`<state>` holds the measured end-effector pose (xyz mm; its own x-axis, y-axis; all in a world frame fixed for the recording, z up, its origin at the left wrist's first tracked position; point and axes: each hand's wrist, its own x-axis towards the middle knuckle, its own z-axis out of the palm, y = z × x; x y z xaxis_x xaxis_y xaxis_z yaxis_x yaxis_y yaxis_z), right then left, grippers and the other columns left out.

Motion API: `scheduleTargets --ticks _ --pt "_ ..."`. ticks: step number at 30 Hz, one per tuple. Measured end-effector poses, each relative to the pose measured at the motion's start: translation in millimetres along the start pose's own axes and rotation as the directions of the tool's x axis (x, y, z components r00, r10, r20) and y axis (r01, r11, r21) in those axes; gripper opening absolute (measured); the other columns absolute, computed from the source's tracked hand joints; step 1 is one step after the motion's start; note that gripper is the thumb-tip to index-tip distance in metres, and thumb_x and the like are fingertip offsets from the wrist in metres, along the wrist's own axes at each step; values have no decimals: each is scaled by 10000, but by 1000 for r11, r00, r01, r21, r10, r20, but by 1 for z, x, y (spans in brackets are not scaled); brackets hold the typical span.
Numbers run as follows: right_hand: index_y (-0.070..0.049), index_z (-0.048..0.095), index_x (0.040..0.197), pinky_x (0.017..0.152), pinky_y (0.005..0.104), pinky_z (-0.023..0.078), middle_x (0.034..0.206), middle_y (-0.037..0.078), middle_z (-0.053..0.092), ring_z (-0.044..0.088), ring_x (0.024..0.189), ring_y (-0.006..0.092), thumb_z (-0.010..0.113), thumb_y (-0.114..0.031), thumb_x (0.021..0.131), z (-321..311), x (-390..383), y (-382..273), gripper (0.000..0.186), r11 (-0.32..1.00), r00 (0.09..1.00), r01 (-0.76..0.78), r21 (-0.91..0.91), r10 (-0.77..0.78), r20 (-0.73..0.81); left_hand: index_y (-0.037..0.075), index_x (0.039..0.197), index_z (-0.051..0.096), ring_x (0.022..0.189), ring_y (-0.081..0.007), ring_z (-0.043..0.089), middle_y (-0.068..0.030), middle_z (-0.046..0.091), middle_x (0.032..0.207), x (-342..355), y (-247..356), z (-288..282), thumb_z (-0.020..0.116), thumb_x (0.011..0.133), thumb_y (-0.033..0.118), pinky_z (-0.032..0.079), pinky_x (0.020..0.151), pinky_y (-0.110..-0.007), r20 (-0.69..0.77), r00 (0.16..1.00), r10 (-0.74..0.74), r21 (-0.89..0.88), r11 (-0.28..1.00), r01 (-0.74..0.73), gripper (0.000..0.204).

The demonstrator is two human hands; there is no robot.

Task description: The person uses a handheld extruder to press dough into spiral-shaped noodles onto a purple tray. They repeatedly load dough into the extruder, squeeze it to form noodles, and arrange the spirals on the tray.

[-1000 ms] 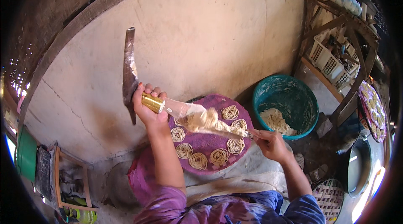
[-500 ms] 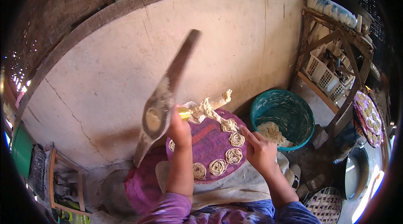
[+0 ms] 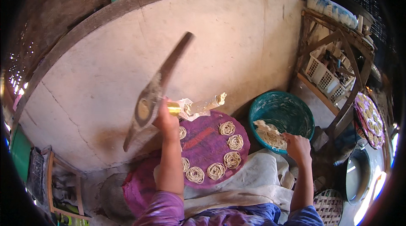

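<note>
- While the left hand (image 3: 166, 118) is closed in a fist about the brass collar (image 3: 174, 108), the right hand (image 3: 298, 145) is down at the near rim of the basin (image 3: 292, 109).
- Left grip: fingers wrapped round, no gap I can see. From the collar a pale tube (image 3: 204, 106) runs out to the right, nearly level, by the far rim of the tray. Ragged pale wrap (image 3: 190, 111) where tube meets collar.
- Lump (image 3: 221, 98) of dough sticks out at the tube's far end.
- Wooden bar (image 3: 170, 64) beyond the fist, slanting, upper end leaning right; round hole in its broad middle. The fist hides how bar and collar join.
- Right grip: fingers folded, tips touching or just beside the dough (image 3: 272, 139) in the basin. Whether they pinch dough or a tool, I cannot tell.
- Dough heaped on the near left side of the basin; white smears on the green wall above it.
- Tray round, purple (image 3: 211, 150), below the tube. Coiled noodle nests (image 3: 216, 171) along its edge, seven that I count; the left forearm covers part.
- White cloth (image 3: 253, 171) between tray and person.
- To the right: crate (image 3: 323, 73) on a wooden rack (image 3: 315, 88), metal pot (image 3: 357, 175), woven basket (image 3: 330, 207).
</note>
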<state>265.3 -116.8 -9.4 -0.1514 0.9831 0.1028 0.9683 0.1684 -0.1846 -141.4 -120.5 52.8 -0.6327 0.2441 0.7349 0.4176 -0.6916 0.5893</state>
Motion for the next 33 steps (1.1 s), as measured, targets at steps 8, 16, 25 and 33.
scheduleTargets --ticks 8,16,25,33 --pt "9 439 1430 1105 384 361 1487 148 444 431 1344 233 343 -578 1017 52 -2 -55 724 133 710 -133 982 -679 188 125 810 503 661 -109 475 12 473 749 -4 40 21 603 904 217 398 626 -270 550 701 -453 -715 179 676 165" --pt "-68 543 1212 243 235 313 602 100 511 420 334 137 363 -881 793 21 -48 -128 933 -341 580 -802 491 -643 501 15 1092 644 926 -181 641 -105 678 1125 -50 6 -22 631 902 167 516 757 -303 375 575 -727 -323 478 817 244" --pt "84 268 1455 829 360 477 1202 225 548 606 933 275 578 -607 856 -24 -41 -127 966 231 892 370 900 -361 -274 39 1152 633 894 -140 647 -78 697 990 -64 76 -81 805 763 133 522 805 -319 798 466 -383 253 914 317 435" --pt "41 245 1479 848 469 539 1181 334 572 655 966 458 719 -468 802 -51 -34 -151 971 364 610 681 636 -762 -216 90 1214 612 1005 -268 644 -93 674 1090 -71 88 -74 713 857 251 492 898 -394 935 158 -317 316 948 32 405"
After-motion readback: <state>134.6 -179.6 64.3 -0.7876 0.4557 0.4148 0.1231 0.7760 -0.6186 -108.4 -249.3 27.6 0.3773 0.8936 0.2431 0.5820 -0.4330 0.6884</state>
